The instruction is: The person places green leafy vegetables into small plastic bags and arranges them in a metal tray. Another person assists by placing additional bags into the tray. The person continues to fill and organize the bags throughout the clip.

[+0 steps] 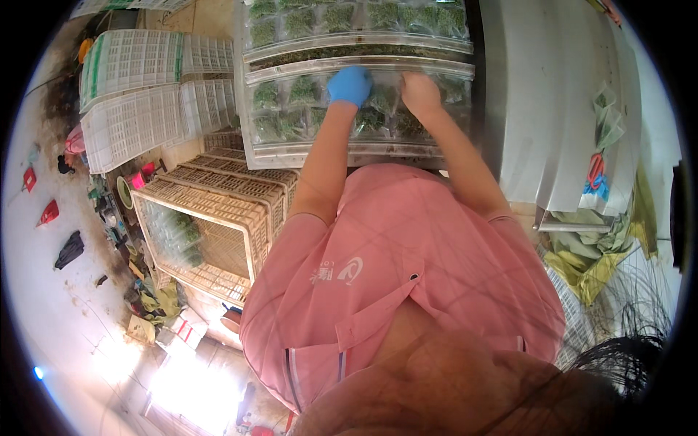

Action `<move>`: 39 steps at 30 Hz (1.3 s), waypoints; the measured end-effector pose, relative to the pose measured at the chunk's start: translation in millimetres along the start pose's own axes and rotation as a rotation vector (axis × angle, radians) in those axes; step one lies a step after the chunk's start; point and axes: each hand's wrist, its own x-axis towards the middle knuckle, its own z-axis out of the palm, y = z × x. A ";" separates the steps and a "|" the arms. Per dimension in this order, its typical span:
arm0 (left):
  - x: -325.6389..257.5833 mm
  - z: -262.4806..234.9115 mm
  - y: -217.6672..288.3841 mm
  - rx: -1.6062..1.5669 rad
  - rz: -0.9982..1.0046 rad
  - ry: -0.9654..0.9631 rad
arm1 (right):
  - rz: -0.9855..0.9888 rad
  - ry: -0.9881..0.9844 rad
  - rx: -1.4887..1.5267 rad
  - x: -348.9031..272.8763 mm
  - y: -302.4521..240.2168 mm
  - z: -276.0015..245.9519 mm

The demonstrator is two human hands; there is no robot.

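My left hand (350, 85), in a blue glove, is closed over the nearer tray (349, 155) of clear plastic packs filled with small green leaves or sprouts. Level with it, a little to the right, my bare right hand (420, 93) is closed too, fingers curled down. A clear plastic pack (386, 93) of greens lies between the two hands. Whatever the fingers pinch is hidden beneath them. More packs of greens (302, 91) sit in rows around both hands. Beyond a metal rail stands a farther tray with similar packs (338, 18).
Left of the trays are stacked white plastic crates (134, 123). A tan crate (251, 229) lower left holds several bagged greens (174, 236). At right is a grey metal surface (523, 94), with red-handled scissors (596, 173) on its far side. Yellow-green sacks (582, 269) lie below it.
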 end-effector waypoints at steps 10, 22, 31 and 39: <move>0.1 2.1 -2.5 -0.056 -0.101 0.202 | 0.037 0.206 0.050 -13.7 -4.9 -12.3; 46.6 35.5 -27.4 0.062 0.051 0.320 | -0.411 0.202 -0.162 -32.2 -45.5 2.5; 23.8 12.6 -0.6 -0.104 -0.042 0.445 | -0.426 0.477 0.128 -131.1 -67.0 -118.6; -60.0 4.2 -0.3 -0.065 0.412 0.256 | 0.794 0.423 -0.486 -370.3 120.3 -258.1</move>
